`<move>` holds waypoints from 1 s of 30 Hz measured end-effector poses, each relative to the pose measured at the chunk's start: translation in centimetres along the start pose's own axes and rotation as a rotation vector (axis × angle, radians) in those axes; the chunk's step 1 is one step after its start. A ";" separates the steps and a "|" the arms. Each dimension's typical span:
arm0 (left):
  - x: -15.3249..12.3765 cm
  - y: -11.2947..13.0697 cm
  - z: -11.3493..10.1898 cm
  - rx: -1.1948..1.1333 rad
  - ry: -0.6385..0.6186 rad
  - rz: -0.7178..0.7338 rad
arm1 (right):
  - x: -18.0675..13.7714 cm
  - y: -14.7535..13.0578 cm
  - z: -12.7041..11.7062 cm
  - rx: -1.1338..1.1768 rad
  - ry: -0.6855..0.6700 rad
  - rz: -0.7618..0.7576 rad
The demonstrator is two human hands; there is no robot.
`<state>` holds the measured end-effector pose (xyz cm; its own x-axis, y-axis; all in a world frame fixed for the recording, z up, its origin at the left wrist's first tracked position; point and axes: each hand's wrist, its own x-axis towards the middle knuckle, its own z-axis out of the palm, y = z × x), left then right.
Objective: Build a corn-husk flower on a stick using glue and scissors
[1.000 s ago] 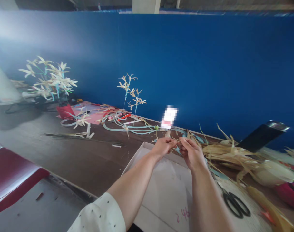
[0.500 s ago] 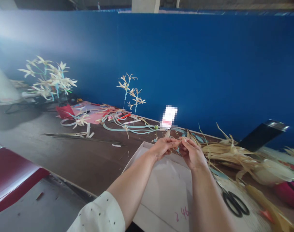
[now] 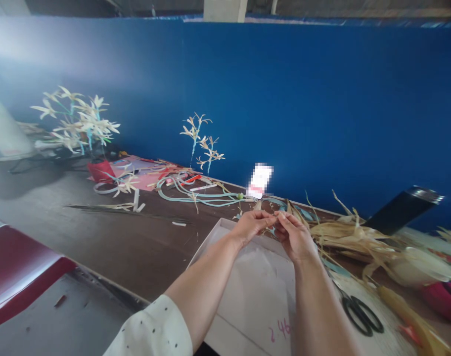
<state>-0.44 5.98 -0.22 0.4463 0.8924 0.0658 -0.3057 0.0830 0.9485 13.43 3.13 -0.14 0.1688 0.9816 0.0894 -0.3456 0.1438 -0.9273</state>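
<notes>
My left hand [image 3: 253, 228] and my right hand [image 3: 294, 236] meet above the far edge of a shallow white box lid [image 3: 248, 277]. Thumb and fingers of both are pinched together, fingertips touching. Whatever thin, small piece lies between them is mostly hidden and I cannot make out its kind. Just right of my right hand lies a bundle of dry corn husks [image 3: 340, 236]. Beyond the hands, a lit phone [image 3: 260, 180], blurred out, leans at the wall.
Black-handled scissors [image 3: 362, 316] lie right of my right forearm. A dark flask [image 3: 403, 210] leans behind the husks. Pale husk flowers [image 3: 80, 121] stand at left, smaller flower stems [image 3: 201, 141] nearer the middle. Light-blue cord [image 3: 206, 200] curves across the brown table [image 3: 136, 247].
Both hands stay pinched together in nearly the same place. The whole view has shifted very slightly; nothing else visibly differs.
</notes>
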 end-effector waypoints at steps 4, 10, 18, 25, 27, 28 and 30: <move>0.1 0.0 0.0 -0.001 0.021 0.067 | 0.1 0.2 0.0 0.003 -0.018 -0.001; 0.1 -0.1 0.0 0.004 0.010 0.061 | 0.2 0.2 -0.1 -0.007 -0.005 -0.001; 0.5 -0.8 -0.4 -0.038 -0.064 0.013 | 0.1 0.1 0.1 -0.041 0.059 -0.012; 0.2 -0.3 -0.2 -0.185 -0.160 -0.027 | -0.1 -0.1 0.3 -0.061 0.009 -0.022; 0.1 -0.1 -0.3 -0.218 -0.190 -0.042 | -0.1 -0.1 0.3 -0.052 0.005 -0.023; 0.0 -0.1 -0.3 -0.225 -0.202 -0.045 | -0.1 -0.2 0.3 -0.046 0.010 -0.022; 0.1 -0.1 -0.4 -0.228 -0.223 -0.051 | -0.1 -0.2 0.2 -0.025 0.029 -0.017</move>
<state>-0.71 6.20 -0.43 0.6318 0.7673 0.1103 -0.4474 0.2447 0.8602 13.27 3.01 0.14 0.2013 0.9749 0.0954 -0.3195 0.1574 -0.9344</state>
